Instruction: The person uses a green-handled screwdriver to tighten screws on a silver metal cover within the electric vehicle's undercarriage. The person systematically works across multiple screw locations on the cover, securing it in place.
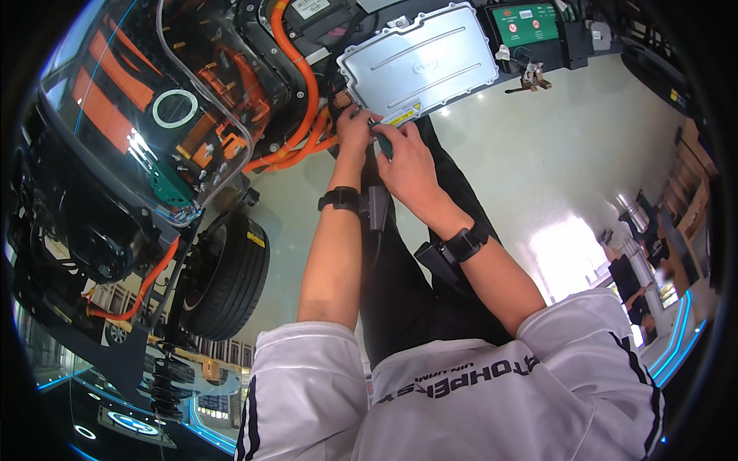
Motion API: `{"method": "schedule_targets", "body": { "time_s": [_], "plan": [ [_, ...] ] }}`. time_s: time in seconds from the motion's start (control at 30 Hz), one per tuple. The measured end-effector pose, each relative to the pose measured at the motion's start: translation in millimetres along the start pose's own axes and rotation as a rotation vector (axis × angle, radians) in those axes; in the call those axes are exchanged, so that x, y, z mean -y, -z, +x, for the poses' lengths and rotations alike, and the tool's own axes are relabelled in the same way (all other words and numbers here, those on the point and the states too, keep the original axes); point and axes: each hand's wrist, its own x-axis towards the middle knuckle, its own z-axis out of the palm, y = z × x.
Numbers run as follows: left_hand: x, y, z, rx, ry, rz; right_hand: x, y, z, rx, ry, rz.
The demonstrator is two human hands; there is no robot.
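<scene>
Both of my hands are close together at the near left corner of a silver metal housing with a bolted, flanged rim. My right hand is closed round a dark green handle, which looks like a screwdriver; its tip points toward the left fingers. Beside it, my left hand has its fingers bent and pinched at the housing's edge, next to a copper-coloured connector. What those fingers grip is too small to make out. Thick orange cables run just left of the left hand.
A transparent cover encloses orange and green parts on the left. Below it stand a tyre and a coil spring. A green-labelled box and a small metal clamp-like part sit right of the housing. People appear far right.
</scene>
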Motion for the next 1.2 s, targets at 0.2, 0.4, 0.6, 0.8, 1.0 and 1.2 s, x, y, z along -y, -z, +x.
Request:
{"method": "schedule_targets", "body": {
  "time_s": [0.2,0.4,0.6,0.8,1.0,1.2],
  "plan": [
    [39,17,44,-0.048,-0.096,-0.005,4,-13,1,-0.002,-0.023,0.045],
    [39,28,51,0.11,-0.072,-0.092,-5,-13,-2,-0.036,0.012,0.045],
    [28,15,59,0.025,-0.022,-0.031,-8,-9,1,-0.034,-0.001,-0.003],
    [22,14,72,-0.131,-0.042,0.233,-5,-8,4,-0.038,-0.025,0.006],
    [-10,-10,22,-0.002,0.054,0.097,-14,-3,11,-0.132,-0.006,0.02],
    [21,25,62,0.095,-0.131,0.037,-6,0,14,-0.054,-0.011,0.055]
  ]
}}
